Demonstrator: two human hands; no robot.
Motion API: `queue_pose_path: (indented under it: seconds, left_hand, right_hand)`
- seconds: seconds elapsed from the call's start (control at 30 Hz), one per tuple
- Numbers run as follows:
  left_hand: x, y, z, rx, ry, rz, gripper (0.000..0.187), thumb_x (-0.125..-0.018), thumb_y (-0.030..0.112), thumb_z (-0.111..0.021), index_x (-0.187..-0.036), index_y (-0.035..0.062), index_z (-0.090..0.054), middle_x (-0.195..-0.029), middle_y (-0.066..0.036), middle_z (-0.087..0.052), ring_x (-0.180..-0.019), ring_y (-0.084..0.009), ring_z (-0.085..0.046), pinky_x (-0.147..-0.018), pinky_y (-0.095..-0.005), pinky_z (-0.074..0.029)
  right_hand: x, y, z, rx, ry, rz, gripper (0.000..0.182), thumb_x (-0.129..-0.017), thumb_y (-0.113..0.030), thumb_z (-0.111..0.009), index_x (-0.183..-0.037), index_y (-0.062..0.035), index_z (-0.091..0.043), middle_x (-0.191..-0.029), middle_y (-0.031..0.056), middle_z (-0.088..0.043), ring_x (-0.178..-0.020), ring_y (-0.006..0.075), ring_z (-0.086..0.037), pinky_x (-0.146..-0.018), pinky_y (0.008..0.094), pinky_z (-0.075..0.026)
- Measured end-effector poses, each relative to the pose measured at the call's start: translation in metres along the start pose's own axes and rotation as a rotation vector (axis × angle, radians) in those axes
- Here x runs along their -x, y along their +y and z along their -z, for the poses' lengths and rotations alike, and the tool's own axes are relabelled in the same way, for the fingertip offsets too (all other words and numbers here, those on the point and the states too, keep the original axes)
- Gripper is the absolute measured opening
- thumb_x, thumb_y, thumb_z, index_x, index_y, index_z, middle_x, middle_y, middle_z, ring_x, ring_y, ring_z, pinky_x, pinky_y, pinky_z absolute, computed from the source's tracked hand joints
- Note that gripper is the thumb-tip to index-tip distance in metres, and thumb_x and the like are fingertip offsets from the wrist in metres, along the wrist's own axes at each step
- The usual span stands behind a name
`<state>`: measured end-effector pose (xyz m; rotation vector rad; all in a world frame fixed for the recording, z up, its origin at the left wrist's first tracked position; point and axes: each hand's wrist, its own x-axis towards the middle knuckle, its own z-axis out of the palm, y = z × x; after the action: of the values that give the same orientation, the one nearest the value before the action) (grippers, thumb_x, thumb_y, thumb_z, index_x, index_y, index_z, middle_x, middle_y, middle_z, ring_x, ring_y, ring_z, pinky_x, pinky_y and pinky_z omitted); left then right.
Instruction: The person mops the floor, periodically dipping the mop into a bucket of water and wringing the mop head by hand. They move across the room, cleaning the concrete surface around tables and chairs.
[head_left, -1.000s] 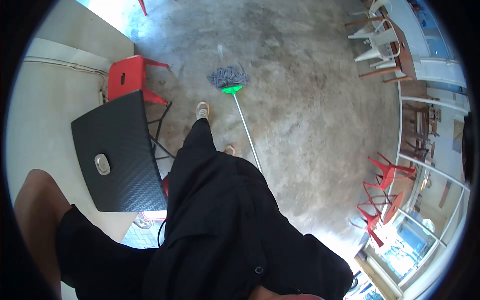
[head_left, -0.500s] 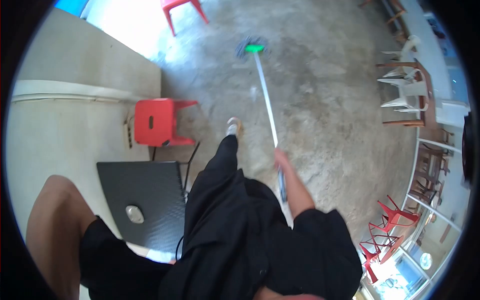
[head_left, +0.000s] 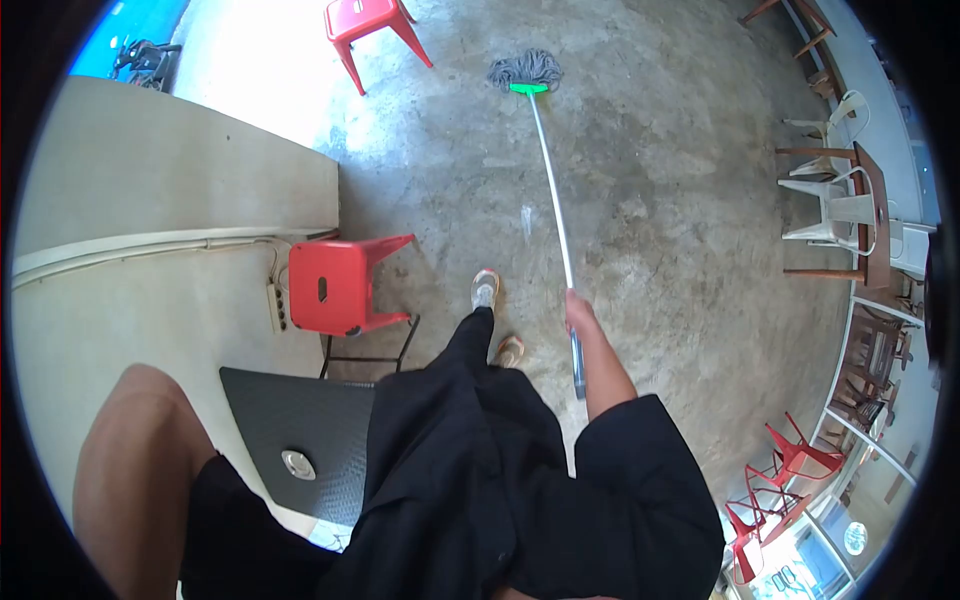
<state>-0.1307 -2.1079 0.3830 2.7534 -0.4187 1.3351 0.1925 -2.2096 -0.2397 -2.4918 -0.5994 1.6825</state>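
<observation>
The right hand (head_left: 580,312) grips the mop (head_left: 555,190), its head (head_left: 525,69) on the floor (head_left: 690,240) ahead. The left hand is out of view; I cannot tell its grasp.

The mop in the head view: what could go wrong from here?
Swung left, the mop head could knock a leg of the far red stool. With only the right grip visible on the handle, it might twist if the strands snag. The black table stands close on the person's left, so a turn that way could bump it and shift the pale object on top.
</observation>
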Motion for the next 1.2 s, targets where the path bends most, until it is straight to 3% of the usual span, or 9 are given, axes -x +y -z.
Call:
queue_pose_path:
  seconds: [0.1, 0.17, 0.27, 0.47, 0.67, 0.87, 0.9, 1.0, 1.2]
  left_hand:
    - [-0.02, 0.013, 0.0, 0.003, 0.021, 0.001, 0.058, -0.09, 0.057, -0.041, -0.118, 0.0074, -0.052, -0.113, -0.013, -0.057, -0.104, -0.0222, -0.05, -0.088, -0.0387, -0.037]
    - [-0.033, 0.027, -0.001, -0.012, 0.031, -0.038, 0.058, -0.09, 0.057, -0.041, -0.118, 0.0074, -0.052, -0.113, -0.013, -0.057, -0.104, -0.0221, -0.05, -0.088, -0.0385, -0.037]
    - [-0.053, 0.046, -0.003, -0.025, 0.044, -0.073, 0.058, -0.09, 0.057, -0.041, -0.118, 0.0073, -0.052, -0.113, -0.013, -0.057, -0.103, -0.022, -0.05, -0.087, -0.0383, -0.037]
    - [-0.058, 0.039, -0.009, -0.011, 0.068, -0.139, 0.059, -0.09, 0.057, -0.042, -0.119, 0.0072, -0.052, -0.112, -0.013, -0.057, -0.103, -0.0217, -0.051, -0.086, -0.0377, -0.038]
    - [-0.016, -0.051, -0.014, 0.021, 0.075, -0.122, 0.059, -0.09, 0.057, -0.042, -0.119, 0.007, -0.051, -0.112, -0.013, -0.057, -0.102, -0.0214, -0.051, -0.085, -0.0372, -0.038]
    - [0.05, -0.207, -0.008, 0.069, 0.049, -0.067, 0.059, -0.09, 0.057, -0.042, -0.12, 0.0069, -0.051, -0.112, -0.013, -0.057, -0.101, -0.0211, -0.052, -0.084, -0.0367, -0.038]
    - [0.06, -0.234, -0.006, 0.077, 0.05, -0.063, 0.059, -0.09, 0.057, -0.042, -0.12, 0.0069, -0.051, -0.112, -0.013, -0.057, -0.101, -0.0211, -0.052, -0.084, -0.0366, -0.038]
    - [0.085, -0.306, -0.003, 0.081, 0.04, -0.044, 0.06, -0.09, 0.057, -0.042, -0.12, 0.0068, -0.051, -0.112, -0.013, -0.057, -0.101, -0.021, -0.052, -0.083, -0.0363, -0.039]
    - [0.107, -0.41, -0.012, 0.159, -0.011, 0.03, 0.06, -0.09, 0.057, -0.043, -0.121, 0.0067, -0.051, -0.112, -0.014, -0.057, -0.1, -0.0207, -0.052, -0.083, -0.0358, -0.039]
  right_hand:
    - [0.049, 0.154, -0.021, 0.056, -0.027, -0.016, 0.07, -0.091, -0.063, -0.03, -0.066, -0.0024, -0.055, -0.053, 0.0115, -0.053, -0.046, 0.0266, -0.056, -0.048, 0.0416, -0.045]
    - [0.126, 0.211, -0.02, 0.149, -0.028, -0.221, 0.075, -0.092, -0.058, -0.027, -0.105, 0.007, -0.061, -0.11, 0.0305, -0.059, -0.112, 0.0391, -0.055, -0.092, 0.0459, -0.042]
    - [0.181, 0.425, -0.044, 0.308, -0.007, 0.049, 0.077, -0.092, -0.061, -0.027, -0.097, 0.0072, -0.063, -0.103, 0.0304, -0.061, -0.105, 0.0433, -0.057, -0.087, 0.0492, -0.044]
    - [0.287, 0.419, -0.01, 0.369, -0.002, -0.289, 0.076, -0.092, -0.06, -0.027, -0.095, 0.007, -0.063, -0.1, 0.0312, -0.061, -0.104, 0.0444, -0.057, -0.087, 0.0502, -0.044]
    - [0.199, 0.258, 0.012, 0.335, 0.032, -0.206, 0.075, -0.092, -0.059, -0.027, -0.093, 0.0068, -0.064, -0.097, 0.0319, -0.061, -0.102, 0.0455, -0.057, -0.087, 0.0512, -0.044]
    - [0.024, -0.101, 0.051, 0.176, 0.082, -0.052, 0.068, -0.094, -0.051, -0.029, -0.101, 0.0082, -0.063, -0.097, 0.0328, -0.061, -0.103, 0.0443, -0.057, -0.085, 0.049, -0.045]
    - [-0.041, -0.131, 0.051, 0.175, 0.13, 0.094, 0.069, -0.094, -0.055, -0.029, -0.088, 0.0054, -0.063, -0.067, 0.0197, -0.062, -0.067, 0.0332, -0.065, -0.061, 0.0444, -0.048]
    - [-0.147, -0.316, 0.079, 0.099, 0.076, 0.209, 0.057, -0.094, -0.05, -0.034, -0.073, -0.003, -0.058, -0.056, 0.0087, -0.055, -0.047, 0.0245, -0.054, -0.045, 0.0405, -0.041]
    - [-0.201, -0.552, 0.128, -0.055, 0.047, 0.145, 0.038, -0.089, -0.029, -0.039, -0.088, 0.0019, -0.061, -0.061, 0.0155, -0.058, -0.049, 0.0279, -0.059, -0.045, 0.0409, -0.047]
